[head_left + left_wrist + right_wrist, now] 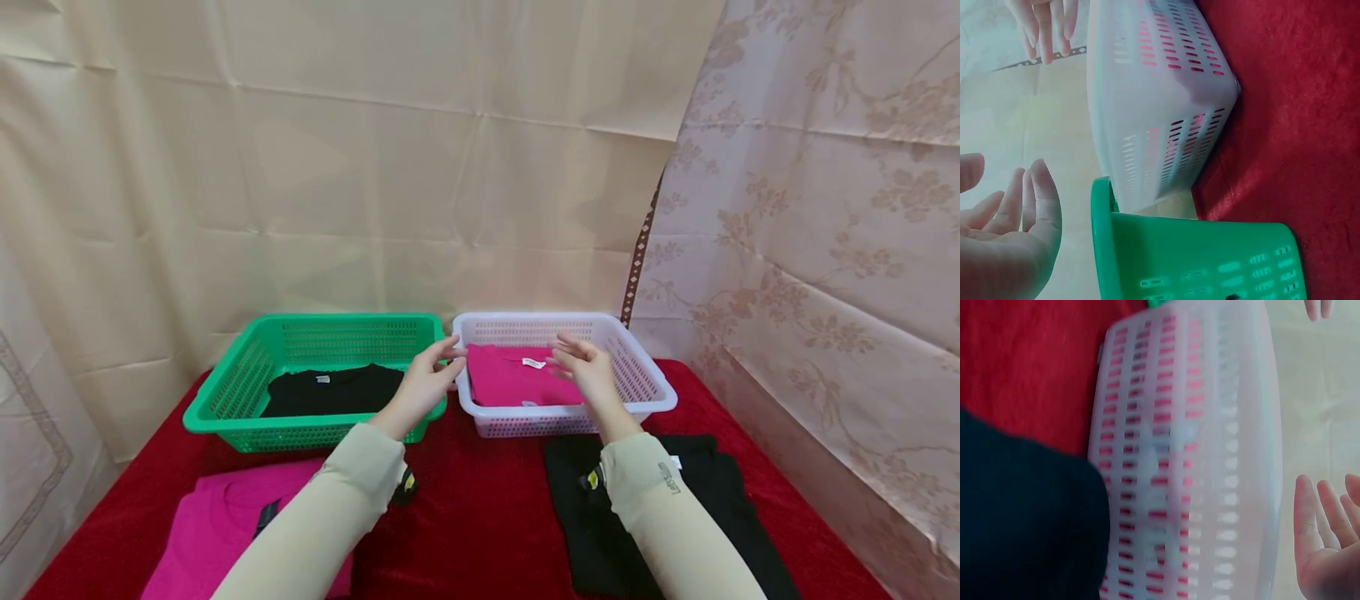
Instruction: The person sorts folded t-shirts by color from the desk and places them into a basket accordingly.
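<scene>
Above the gap between the two baskets is my left hand (426, 381), its fingers loosely bent and holding nothing. My right hand (588, 375) hovers over the right part of the white basket (651, 392), fingers relaxed, also with nothing in them. Inside that basket lies a folded pink shirt (498, 379) with a white label at its collar. The green basket (225, 423) to the left holds a folded black shirt (337, 392). In the left wrist view, the left hand (1013, 231) is apart from both the green basket (1210, 256) and the white basket (1147, 100).
A folded pink shirt (217, 517) lies at the front left, partly under my left sleeve. Black folded clothing (577, 508) lies at the front right beneath my right forearm. Red cloth (465, 517) covers the table, and a beige curtain (360, 167) hangs behind the baskets.
</scene>
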Available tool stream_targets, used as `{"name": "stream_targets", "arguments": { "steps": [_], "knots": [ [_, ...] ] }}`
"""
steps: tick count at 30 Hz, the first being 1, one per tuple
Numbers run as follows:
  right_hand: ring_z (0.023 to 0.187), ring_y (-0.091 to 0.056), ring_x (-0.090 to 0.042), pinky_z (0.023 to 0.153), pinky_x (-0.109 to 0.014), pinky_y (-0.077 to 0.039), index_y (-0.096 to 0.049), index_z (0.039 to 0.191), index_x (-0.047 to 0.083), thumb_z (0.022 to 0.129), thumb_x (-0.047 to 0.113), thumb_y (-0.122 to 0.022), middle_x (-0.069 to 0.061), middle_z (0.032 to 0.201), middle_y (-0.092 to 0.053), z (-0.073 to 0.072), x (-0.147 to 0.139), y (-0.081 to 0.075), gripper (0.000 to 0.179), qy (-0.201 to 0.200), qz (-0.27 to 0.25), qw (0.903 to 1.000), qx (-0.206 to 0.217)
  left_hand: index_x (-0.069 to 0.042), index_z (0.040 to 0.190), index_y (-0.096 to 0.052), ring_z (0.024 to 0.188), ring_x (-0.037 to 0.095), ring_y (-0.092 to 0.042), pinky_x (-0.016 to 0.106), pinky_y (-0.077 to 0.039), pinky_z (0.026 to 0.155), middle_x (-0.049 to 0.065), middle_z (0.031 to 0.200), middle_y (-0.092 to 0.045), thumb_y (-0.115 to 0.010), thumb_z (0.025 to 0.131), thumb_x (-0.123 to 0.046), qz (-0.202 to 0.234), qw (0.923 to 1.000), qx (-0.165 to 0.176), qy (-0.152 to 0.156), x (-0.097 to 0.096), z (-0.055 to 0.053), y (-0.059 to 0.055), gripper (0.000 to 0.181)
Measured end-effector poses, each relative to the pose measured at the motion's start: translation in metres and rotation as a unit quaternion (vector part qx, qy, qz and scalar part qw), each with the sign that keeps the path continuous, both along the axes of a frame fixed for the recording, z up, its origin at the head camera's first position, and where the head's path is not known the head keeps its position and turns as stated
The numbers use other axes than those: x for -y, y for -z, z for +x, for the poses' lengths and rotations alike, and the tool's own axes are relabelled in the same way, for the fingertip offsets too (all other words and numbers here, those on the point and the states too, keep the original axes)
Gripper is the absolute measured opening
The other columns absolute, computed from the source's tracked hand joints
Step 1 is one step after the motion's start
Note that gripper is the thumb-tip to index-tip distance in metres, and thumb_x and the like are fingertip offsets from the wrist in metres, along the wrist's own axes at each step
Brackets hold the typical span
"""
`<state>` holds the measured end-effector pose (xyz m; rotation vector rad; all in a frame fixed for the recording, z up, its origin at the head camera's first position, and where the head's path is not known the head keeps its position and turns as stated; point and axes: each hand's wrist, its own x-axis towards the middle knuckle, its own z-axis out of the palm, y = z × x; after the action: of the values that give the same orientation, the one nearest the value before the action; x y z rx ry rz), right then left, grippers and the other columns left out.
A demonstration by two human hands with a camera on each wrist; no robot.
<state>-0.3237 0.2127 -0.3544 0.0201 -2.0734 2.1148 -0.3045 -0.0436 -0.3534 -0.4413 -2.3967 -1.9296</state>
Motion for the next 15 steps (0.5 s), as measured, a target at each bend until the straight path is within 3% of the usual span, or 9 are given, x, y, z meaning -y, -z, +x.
{"name": "stream_targets", "arguments": {
  "steps": [4, 8, 15],
  "knots": [
    [0.076, -0.071, -0.001, 0.078, -0.024, -0.059, -0.05, 0.14, -0.008, 0.097, 0.0, -0.058, -0.015, 0.122, -0.07, 0.008, 0.009, 0.001, 0.044, -0.008, -0.019, 0.9998, 0.001, -0.008, 0.15, -0.04, 0.116, 0.038, -0.059, 0.043, -0.057, 0.09, 0.017, 0.14, -0.055, -0.057, 0.101, -0.018, 0.017, 0.9998, 0.007, 0.007, 0.007, 0.007, 0.0, 0.053],
    [0.082, -0.073, -0.006, 0.08, -0.026, -0.059, -0.051, 0.139, -0.006, 0.097, 0.002, -0.058, -0.024, 0.133, -0.06, 0.017, 0.017, 0.004, 0.043, -0.026, -0.022, 0.9994, 0.004, -0.009, 0.149, -0.043, 0.116, 0.037, -0.06, 0.044, -0.057, 0.089, 0.018, 0.14, -0.056, -0.056, 0.101, -0.017, 0.035, 0.9993, 0.009, -0.002, 0.012, 0.017, 0.0, 0.05],
    [0.09, -0.074, -0.011, 0.084, -0.031, -0.059, -0.055, 0.138, -0.002, 0.097, 0.006, -0.06, -0.015, 0.128, -0.067, 0.028, 0.028, 0.007, 0.041, -0.054, -0.016, 0.9983, 0.014, -0.01, 0.149, -0.042, 0.115, 0.037, -0.06, 0.039, -0.058, 0.089, 0.015, 0.14, -0.057, -0.055, 0.102, -0.02, 0.051, 0.9986, 0.01, -0.01, 0.025, 0.036, 0.003, 0.05]
  ]
}}
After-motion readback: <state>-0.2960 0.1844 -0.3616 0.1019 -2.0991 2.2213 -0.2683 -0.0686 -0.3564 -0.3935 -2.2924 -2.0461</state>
